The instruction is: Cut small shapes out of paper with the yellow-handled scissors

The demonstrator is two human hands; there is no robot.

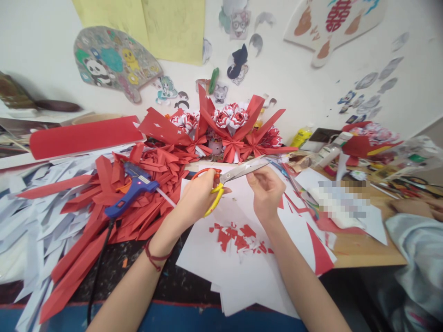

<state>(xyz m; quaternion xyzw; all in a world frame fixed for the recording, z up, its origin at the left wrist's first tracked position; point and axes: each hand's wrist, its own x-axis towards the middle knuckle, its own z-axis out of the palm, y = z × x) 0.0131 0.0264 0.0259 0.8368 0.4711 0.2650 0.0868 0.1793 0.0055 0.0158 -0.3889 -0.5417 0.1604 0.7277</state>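
Observation:
My left hand [202,196] is closed round the handles of scissors [242,169] with one orange-red and one yellow loop. The metal blades point right and slightly up, over white paper sheets [214,258]. At the blade tips, my right hand [268,186] has its fingers pinched together; what they hold, if anything, is too small to make out. Below both hands, small red and white paper scraps [238,237] lie in a pile on the white sheets.
A blue glue gun [133,191] rests on folded red paper strips [81,276], beside folded white strips [38,203]. Red-wrapped paper flowers [231,115] stand at the back. Bottles, tools and papers cover the wooden table [360,251] at right, near another person's sleeve [420,258].

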